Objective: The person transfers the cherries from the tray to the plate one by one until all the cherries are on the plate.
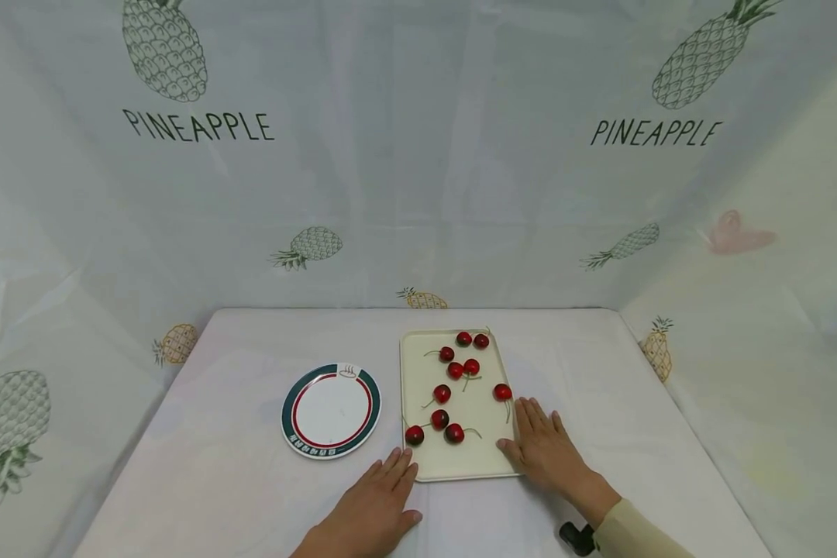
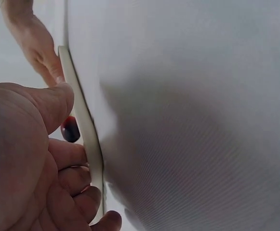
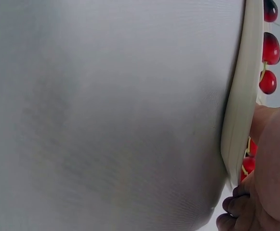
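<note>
A cream rectangular tray [image 1: 460, 461] lies on the white-covered table, with several dark red cherries [image 1: 440, 419] on it, green stems attached. At the tray's near left corner is my left hand [image 1: 373, 508], its fingers extended with the tips at the rim and the thumb spread apart. In the left wrist view these fingers lie against the tray's side [image 2: 84, 113], close to one cherry [image 2: 70, 129]. My right hand [image 1: 551, 453] rests along the right edge, fingers fairly straight outside it and thumb reaching over the rim. The right wrist view shows that hand [image 3: 274, 168] beside the tray's wall.
Left of the tray sits a round white plate [image 1: 331, 411] with a dark green rim band and a red ring. A black object [image 1: 576, 538] shows by the right sleeve. A pineapple-printed white sheet [image 1: 425, 178] hangs behind and around the table [image 1: 237, 372].
</note>
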Tool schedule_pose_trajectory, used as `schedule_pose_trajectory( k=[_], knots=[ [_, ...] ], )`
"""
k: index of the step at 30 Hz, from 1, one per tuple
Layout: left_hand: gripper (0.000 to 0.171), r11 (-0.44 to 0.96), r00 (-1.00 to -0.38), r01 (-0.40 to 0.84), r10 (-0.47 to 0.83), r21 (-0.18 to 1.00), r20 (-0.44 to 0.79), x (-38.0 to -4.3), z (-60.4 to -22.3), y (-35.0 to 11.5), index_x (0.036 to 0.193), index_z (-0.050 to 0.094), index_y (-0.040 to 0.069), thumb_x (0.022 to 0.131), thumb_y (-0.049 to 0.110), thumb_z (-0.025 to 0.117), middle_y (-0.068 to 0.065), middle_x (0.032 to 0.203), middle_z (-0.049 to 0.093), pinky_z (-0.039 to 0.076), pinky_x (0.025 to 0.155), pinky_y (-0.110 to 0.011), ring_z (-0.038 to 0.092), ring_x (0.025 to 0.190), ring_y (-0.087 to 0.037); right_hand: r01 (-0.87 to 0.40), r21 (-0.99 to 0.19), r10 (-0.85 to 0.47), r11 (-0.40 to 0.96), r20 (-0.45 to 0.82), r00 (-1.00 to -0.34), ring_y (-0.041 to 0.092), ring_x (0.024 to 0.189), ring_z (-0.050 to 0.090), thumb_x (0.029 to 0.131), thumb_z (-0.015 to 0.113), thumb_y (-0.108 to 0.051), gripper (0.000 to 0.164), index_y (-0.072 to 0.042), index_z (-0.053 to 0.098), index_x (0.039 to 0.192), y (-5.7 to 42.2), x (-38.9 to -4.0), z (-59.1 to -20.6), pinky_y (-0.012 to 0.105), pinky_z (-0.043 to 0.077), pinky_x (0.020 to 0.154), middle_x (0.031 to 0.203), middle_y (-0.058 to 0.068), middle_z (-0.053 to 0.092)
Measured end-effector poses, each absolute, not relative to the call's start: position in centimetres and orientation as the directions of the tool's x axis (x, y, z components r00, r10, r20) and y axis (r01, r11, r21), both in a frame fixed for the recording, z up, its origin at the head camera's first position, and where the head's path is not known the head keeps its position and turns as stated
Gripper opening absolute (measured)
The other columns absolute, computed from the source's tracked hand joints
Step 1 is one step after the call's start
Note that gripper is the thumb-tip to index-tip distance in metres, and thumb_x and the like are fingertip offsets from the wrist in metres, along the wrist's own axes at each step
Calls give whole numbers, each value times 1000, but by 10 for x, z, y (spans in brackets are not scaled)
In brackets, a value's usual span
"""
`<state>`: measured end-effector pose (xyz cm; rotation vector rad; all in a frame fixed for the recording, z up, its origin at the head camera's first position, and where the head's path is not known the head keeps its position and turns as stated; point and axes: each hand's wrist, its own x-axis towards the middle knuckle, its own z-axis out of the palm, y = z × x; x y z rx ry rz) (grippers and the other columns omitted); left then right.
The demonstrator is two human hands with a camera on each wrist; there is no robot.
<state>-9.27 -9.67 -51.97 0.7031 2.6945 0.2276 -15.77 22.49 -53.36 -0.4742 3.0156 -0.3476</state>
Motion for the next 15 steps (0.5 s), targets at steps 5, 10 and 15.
schedule_pose_trajectory(
  k=[5,10,15],
  knots=[
    [68,854,-804,467,518,227,-292,-95,-519,-98,155,54,15,101,55,63,-3,168,42,41,124,-51,37,157,-25,-298,-220,-308,929,-12,-951,50,154,31,108,56,-44,79,14,35,157,226,-156,-535,78,26,120,163,33,37],
    [57,843,-800,465,530,269,-280,-96,-512,-107,149,61,22,100,52,66,3,158,55,43,123,-48,45,152,-23,-301,-218,-311,928,-9,-950,50,154,32,108,57,-43,78,14,35,157,226,-156,-535,77,26,120,163,33,37],
    [40,813,-841,425,517,398,-158,-99,-483,-137,141,67,31,102,34,69,6,147,65,52,114,-49,59,138,-22,-307,-213,-315,927,-2,-949,50,154,32,108,57,-43,78,14,35,157,226,-156,-533,77,26,120,163,33,37]
  ],
)
